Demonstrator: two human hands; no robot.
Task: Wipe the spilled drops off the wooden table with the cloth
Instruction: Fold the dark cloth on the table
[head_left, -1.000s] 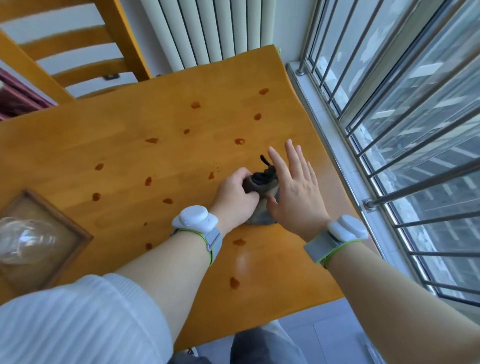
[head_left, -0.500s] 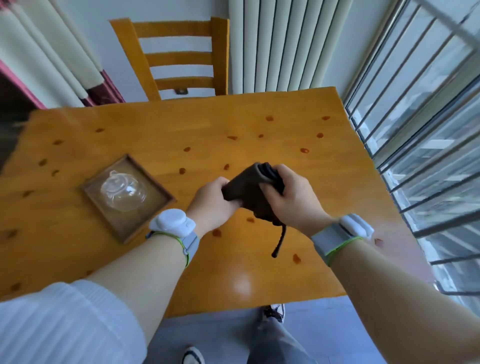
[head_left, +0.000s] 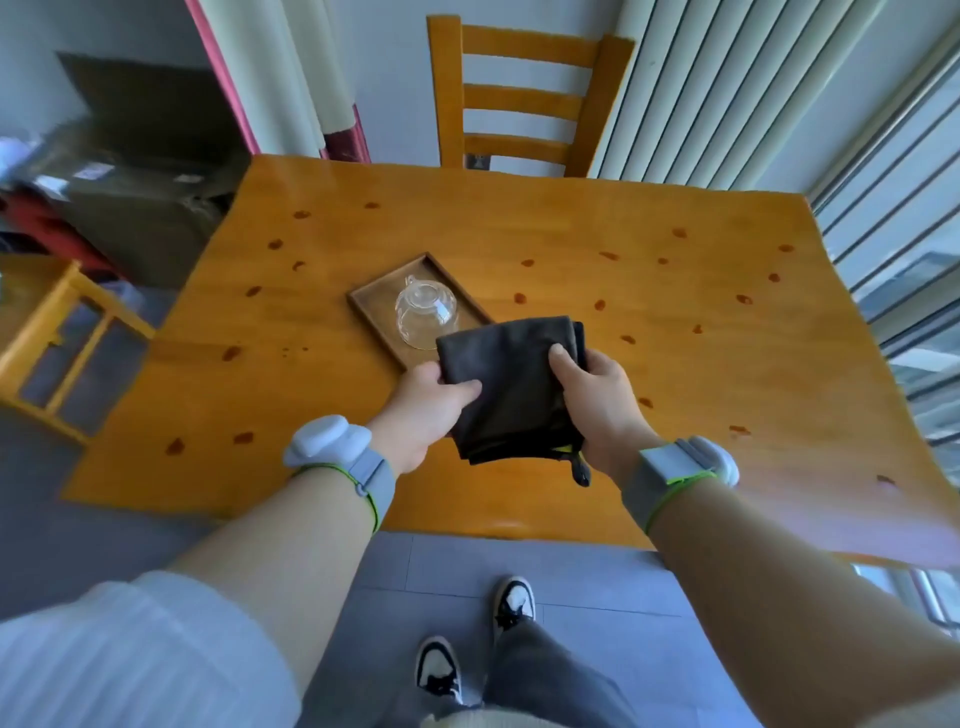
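Note:
A dark grey folded cloth (head_left: 511, 384) is held above the wooden table (head_left: 701, 374), near its front edge. My left hand (head_left: 423, 410) pinches the cloth's left edge with thumb on top. My right hand (head_left: 597, 395) grips its right edge, and a short loop hangs below that hand. Several brown drops are scattered across the table, such as a drop (head_left: 744, 299) to the right and another drop (head_left: 175, 446) at the front left.
A small wooden tray (head_left: 371, 306) holding an upturned glass cup (head_left: 425, 312) sits just behind the cloth. A wooden chair (head_left: 524, 98) stands at the far side, another chair (head_left: 57, 338) at the left. Window bars (head_left: 904, 244) line the right.
Both hands lifted the cloth off the table and spread it from a bunched roll into a flat folded square. The view swung left and back, bringing the whole table into sight.

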